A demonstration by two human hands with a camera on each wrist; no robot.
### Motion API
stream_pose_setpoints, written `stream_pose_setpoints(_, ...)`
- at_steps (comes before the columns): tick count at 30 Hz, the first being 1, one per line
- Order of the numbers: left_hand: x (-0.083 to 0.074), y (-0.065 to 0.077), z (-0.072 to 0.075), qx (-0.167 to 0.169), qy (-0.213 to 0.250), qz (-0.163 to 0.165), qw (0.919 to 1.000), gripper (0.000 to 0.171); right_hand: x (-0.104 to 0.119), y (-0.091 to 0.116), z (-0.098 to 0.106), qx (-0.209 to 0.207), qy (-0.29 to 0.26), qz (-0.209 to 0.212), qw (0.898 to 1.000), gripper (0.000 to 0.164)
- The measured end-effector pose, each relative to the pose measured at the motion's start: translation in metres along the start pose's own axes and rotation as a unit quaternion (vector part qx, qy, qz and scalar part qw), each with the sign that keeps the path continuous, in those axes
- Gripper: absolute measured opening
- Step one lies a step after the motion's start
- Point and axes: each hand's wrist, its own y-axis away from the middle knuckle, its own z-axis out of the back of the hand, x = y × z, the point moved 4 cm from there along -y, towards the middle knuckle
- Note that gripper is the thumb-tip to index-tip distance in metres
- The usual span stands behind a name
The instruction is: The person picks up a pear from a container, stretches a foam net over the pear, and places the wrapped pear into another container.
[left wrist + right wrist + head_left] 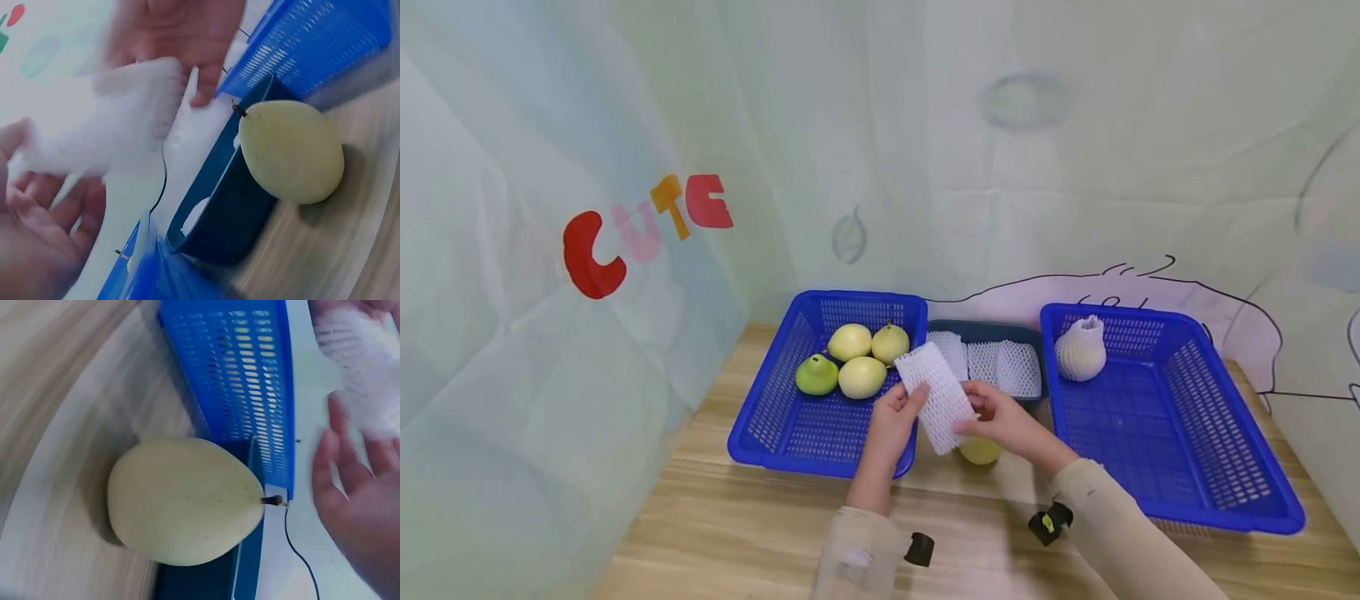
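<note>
A white foam net sleeve (934, 404) is held up, flat and tilted, between both hands above the table. My left hand (889, 429) pinches its left side, the thumb lying across the front. At the lower right edge my right hand (1006, 423) grips the sleeve between thumb and fingers. Below the sleeve a pale yellow-green pear (980, 451) rests on the table, partly covered in the head view. Both wrist views show this pear (184, 501) whole, with its dark stem; the sleeve (119, 122) is blurred in the left wrist view.
A blue basket (827, 468) on the left holds several bare pears (862, 377). Between the baskets stands a dark green bin (985, 329) with more foam sleeves (1018, 369). The right blue basket (1243, 523) contains a net-wrapped pear (1081, 352). A printed cloth (925, 167) hangs behind.
</note>
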Motion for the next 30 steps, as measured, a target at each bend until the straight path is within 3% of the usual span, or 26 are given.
stream_pose_setpoints(3, -0.006, 0.005, -0.004, 0.031, -0.004, 0.006, 0.9995, 0.031, 0.0, 0.004, -0.001, -0.02, -0.007, -0.035, 0.999, 0.058)
stream_pose_setpoints(6, -0.02, 0.013, -0.004, 0.045, -0.045, -0.021, 0.9978, 0.027, -0.001, 0.008, 0.004, -0.111, -0.008, -0.063, 0.992, 0.047)
stream_pose_setpoints(9, -0.035, 0.018, 0.001, 0.019, -0.077, -0.033, 0.9963, 0.025, 0.001, 0.014, 0.013, -0.212, -0.019, -0.062, 0.975, 0.031)
stream_pose_setpoints(11, -0.039, 0.019, 0.007, 0.0, -0.079, -0.022, 0.9966, 0.024, 0.004, 0.018, 0.019, -0.246, -0.029, -0.052, 0.967, 0.028)
stream_pose_setpoints(18, -0.043, 0.017, 0.018, -0.01, -0.066, -0.022, 0.9975, 0.022, 0.009, 0.026, 0.029, -0.267, -0.039, -0.051, 0.962, 0.035)
stream_pose_setpoints(25, -0.016, 0.005, 0.019, -0.017, -0.029, -0.026, 0.9991, 0.021, 0.011, 0.027, 0.029, -0.291, -0.06, -0.037, 0.954, 0.032)
stream_pose_setpoints(27, -0.013, 0.005, 0.013, 0.001, 0.001, -0.023, 0.9997, 0.024, 0.012, 0.027, 0.026, -0.308, -0.073, -0.032, 0.948, 0.03)
stream_pose_setpoints(30, -0.013, 0.009, -0.006, 0.065, 0.025, -0.011, 0.9975, 0.032, 0.014, 0.025, 0.018, -0.337, -0.097, -0.02, 0.936, 0.027)
